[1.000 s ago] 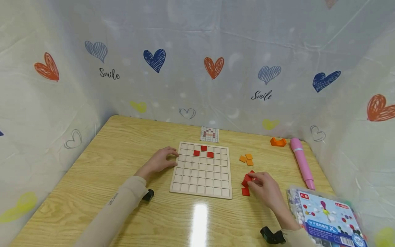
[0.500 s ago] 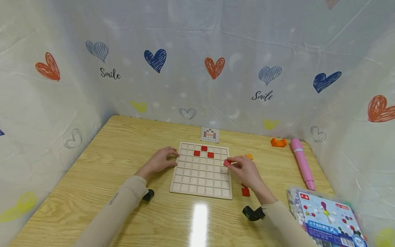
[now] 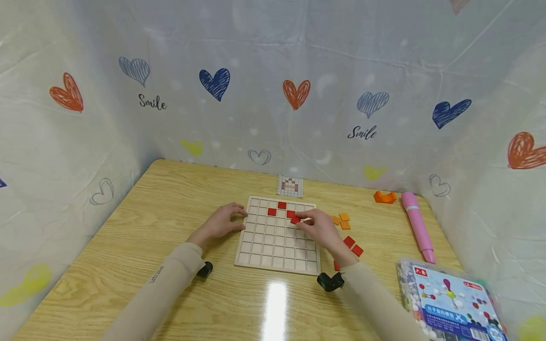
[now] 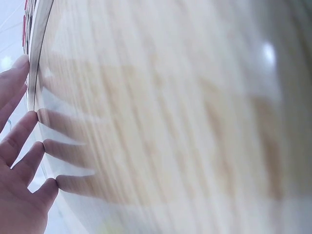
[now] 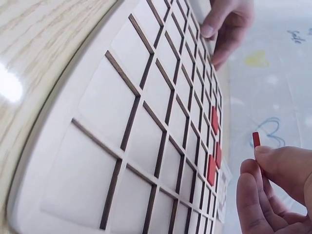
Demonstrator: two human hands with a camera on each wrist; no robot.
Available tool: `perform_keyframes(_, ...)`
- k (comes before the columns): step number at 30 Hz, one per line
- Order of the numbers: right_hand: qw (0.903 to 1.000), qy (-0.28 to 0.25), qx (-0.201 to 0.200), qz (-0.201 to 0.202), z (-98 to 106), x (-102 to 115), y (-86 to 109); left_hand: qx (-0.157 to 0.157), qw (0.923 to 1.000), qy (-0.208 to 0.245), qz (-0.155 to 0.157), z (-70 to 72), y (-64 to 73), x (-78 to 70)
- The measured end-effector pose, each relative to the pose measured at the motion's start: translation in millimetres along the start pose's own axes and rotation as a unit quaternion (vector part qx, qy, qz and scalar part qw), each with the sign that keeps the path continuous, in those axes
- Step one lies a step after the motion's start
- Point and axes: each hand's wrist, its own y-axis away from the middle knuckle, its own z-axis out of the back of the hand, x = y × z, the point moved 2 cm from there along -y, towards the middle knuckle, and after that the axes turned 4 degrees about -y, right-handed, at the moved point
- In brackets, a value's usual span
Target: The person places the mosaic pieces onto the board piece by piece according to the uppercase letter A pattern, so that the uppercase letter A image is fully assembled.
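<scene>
The right hand [image 3: 321, 229] pinches a thin red tile [image 3: 295, 220] above the board [image 3: 258, 247], which lies flat, pale and gridded. Three more tiles [image 3: 271, 211] fill far cells; the left hand [image 3: 218, 221] touches its left edge.

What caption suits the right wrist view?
Right hand pinches a red tile above a grid board holding three red tiles; left hand at the far edge.

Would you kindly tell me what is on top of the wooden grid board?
The grid board holds one red tile in its farthest row and two others in the next. The right hand pinches another tile over it, hiding some squares from the head view.
</scene>
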Motion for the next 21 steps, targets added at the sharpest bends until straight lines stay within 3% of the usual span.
perform_keyframes(11,0.9993,-0.003,0.023,0.028,-20.4,3.6,-21.0,0.001,1.0,0.004,0.001,0.3,1.3,-1.8)
perform_keyframes(21,0.9971,0.042,0.036,0.053,-36.1,8.5,-35.5,-0.001,1.0,0.002,0.004,-0.4,-0.4,0.8)
